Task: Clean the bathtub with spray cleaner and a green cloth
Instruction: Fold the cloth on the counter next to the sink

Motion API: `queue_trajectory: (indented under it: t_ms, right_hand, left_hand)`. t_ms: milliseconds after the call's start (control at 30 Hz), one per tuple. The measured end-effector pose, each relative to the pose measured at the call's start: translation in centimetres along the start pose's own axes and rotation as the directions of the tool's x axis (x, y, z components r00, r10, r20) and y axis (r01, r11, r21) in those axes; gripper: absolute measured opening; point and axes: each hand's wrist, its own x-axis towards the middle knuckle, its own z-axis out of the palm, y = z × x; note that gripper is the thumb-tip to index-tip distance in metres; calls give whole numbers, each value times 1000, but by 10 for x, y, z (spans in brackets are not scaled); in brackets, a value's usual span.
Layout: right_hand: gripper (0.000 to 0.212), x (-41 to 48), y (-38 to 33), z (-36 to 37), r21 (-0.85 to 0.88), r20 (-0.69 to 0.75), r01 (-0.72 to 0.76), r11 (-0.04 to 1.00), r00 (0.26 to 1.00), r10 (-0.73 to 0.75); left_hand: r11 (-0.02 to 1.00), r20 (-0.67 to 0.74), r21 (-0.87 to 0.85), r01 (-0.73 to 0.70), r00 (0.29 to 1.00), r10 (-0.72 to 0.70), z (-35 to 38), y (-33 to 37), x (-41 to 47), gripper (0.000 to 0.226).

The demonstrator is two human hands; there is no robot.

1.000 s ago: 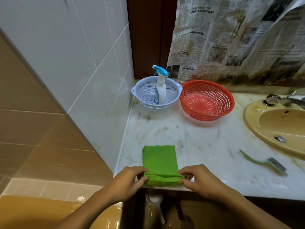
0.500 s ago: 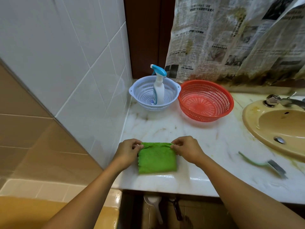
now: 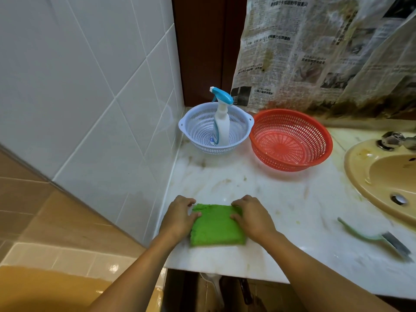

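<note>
A green cloth [image 3: 216, 226] lies folded into a thick square on the marble counter [image 3: 258, 188] near its front edge. My left hand [image 3: 180, 216] pinches the cloth's far left corner, thumb on top. My right hand [image 3: 252, 217] grips the far right corner in the same way. The spray cleaner [image 3: 221, 122], a white bottle with a blue trigger head, stands upright in a pale blue basket [image 3: 193, 122] at the back of the counter by the tiled wall. A strip of the yellow bathtub [image 3: 45, 289] shows at the lower left, below the counter.
A red basket [image 3: 290, 140] sits beside the blue one. The yellow sink [image 3: 382, 176] with its tap is at the right. A green-handled brush [image 3: 371, 235] lies on the counter in front of the sink. Newspaper [image 3: 315, 52] hangs over the back wall.
Both hands lifted the cloth's near edge and folded it away onto the far edge. The cloth is now half as long, and my hands sit at its far corners.
</note>
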Motion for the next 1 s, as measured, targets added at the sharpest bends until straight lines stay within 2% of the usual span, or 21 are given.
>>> queue_trajectory:
  t_ms: [67,200,300,500,600,700,833,900,1000]
  right_hand:
    - [38,3,0,3,-10,-7,-21,1000,1000,21]
    - [32,7,-3,8,-75,6,-27,997,1000,27]
    - [30,11,-5,8,-105,15,-42,994,999,44]
    - [31,6,-9,4,-124,47,-67,990,996,73]
    - [27,0,-11,2,-111,62,-77,991,994,85]
    - [29,-9,-9,0,-105,101,-99,990,989,109]
    - [36,-17,-7,-3,-143,151,-76,987,984,98]
    - [47,-20,-10,-4,-114,157,-77,991,983,94]
    - [61,-24,-16,0,-93,182,-83,992,978,99]
  left_hand:
    - [999,31,18,30,999,-30,3,2,3,44]
    - [991,57,116,60,996,-67,7,7,9,16]
    - [985,67,156,71,994,-82,7,10,11,10]
    - [973,66,209,99,991,-115,5,20,4,24]
    - [957,50,228,180,979,-196,3,26,-11,37]
    - [932,92,285,222,962,-257,-2,26,-26,50]
    - [943,169,253,214,950,-261,-7,19,-33,48]
    - [954,199,232,188,951,-235,-6,18,-37,49]
    - [959,180,237,156,963,-201,-2,20,-41,33]
